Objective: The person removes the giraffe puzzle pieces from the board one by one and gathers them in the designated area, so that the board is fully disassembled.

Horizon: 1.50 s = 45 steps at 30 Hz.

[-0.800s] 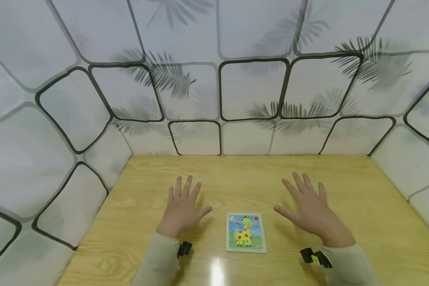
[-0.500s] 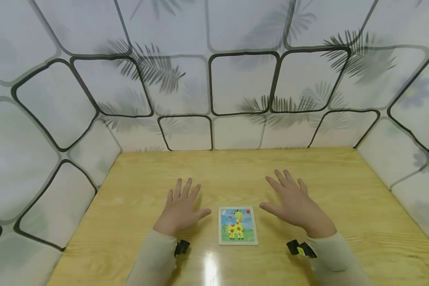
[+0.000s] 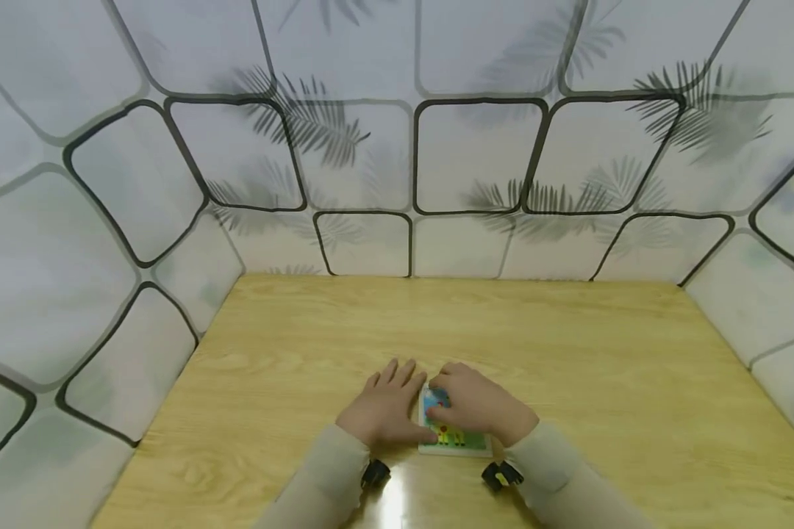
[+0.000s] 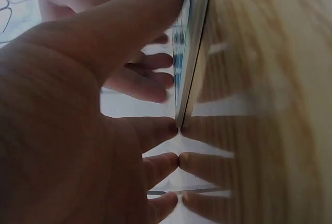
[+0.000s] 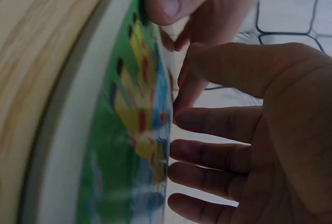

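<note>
A small flat giraffe picture board (image 3: 462, 442) with a pale rim lies on the table between the hands. My left hand (image 3: 385, 413) is spread along its left side. In the left wrist view, the left thumb (image 4: 129, 19) rests on the near part of the board, and the index fingertip is by its far corner. My right hand (image 3: 481, 402) is over the board's upper right part and hides much of the giraffe. In the right wrist view, the right fingers (image 5: 212, 154) reach to the picture surface with their tips touching or very near it; the thumb is held apart.
The board lies on a light wood-grain table (image 3: 271, 353). Pale patterned walls (image 3: 364, 242) with dark outlines and leaf prints rise at the back and both sides. Each wrist has a small black camera mount (image 3: 375, 474).
Both hands have come inward and down from wide, spread positions beside the board. The left thumb now rests on it, and the right hand covers its upper right.
</note>
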Motion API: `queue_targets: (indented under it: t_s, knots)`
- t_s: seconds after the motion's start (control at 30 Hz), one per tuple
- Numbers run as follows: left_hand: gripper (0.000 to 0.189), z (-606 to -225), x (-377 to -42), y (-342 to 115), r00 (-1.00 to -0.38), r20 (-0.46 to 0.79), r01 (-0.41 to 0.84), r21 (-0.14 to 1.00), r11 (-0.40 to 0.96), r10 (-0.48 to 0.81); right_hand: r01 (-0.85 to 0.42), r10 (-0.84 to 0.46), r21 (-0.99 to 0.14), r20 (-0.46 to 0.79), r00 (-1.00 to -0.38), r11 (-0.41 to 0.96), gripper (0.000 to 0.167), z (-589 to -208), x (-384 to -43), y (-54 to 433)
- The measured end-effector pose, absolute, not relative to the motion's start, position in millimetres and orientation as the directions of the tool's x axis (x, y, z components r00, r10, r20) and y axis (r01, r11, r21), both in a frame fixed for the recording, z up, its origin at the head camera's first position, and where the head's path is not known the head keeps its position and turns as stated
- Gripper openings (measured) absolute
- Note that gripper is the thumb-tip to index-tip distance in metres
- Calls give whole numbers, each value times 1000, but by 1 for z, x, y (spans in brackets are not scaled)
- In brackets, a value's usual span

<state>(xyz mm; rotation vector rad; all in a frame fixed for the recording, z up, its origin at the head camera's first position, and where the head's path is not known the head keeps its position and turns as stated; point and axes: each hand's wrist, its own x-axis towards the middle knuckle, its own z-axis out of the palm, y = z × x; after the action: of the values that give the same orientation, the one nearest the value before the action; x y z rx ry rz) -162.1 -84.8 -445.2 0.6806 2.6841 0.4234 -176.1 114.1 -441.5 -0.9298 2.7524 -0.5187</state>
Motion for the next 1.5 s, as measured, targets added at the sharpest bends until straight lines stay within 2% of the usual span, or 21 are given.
queue_targets:
  t_s: [0.2, 0.53, 0.7, 0.93, 1.2, 1.5]
  knots:
    - [101, -451, -159, -78, -832, -241, 388, 391, 834, 500, -544, -611, -371, -85, -787, 753, 40, -444, -174, 104]
    - [93, -455, -160, -74, -848, -225, 371, 395, 840, 480, -394, -566, -537, -197, -801, 745, 25, -442, -179, 98]
    - [89, -455, -159, -76, -850, -215, 377, 388, 841, 481, -388, -576, -544, -227, -785, 744, 26, -436, -181, 96]
    - [104, -455, -160, -81, -842, -249, 373, 373, 850, 479, -397, -587, -532, -250, -770, 748, 34, -435, -185, 92]
    - [107, -454, -161, -85, -834, -269, 364, 388, 847, 482, -396, -588, -536, -250, -769, 746, 36, -436, -187, 88]
    - [103, -454, -161, -87, -829, -283, 355, 400, 845, 482, -417, -591, -521, -224, -775, 745, 38, -433, -185, 86]
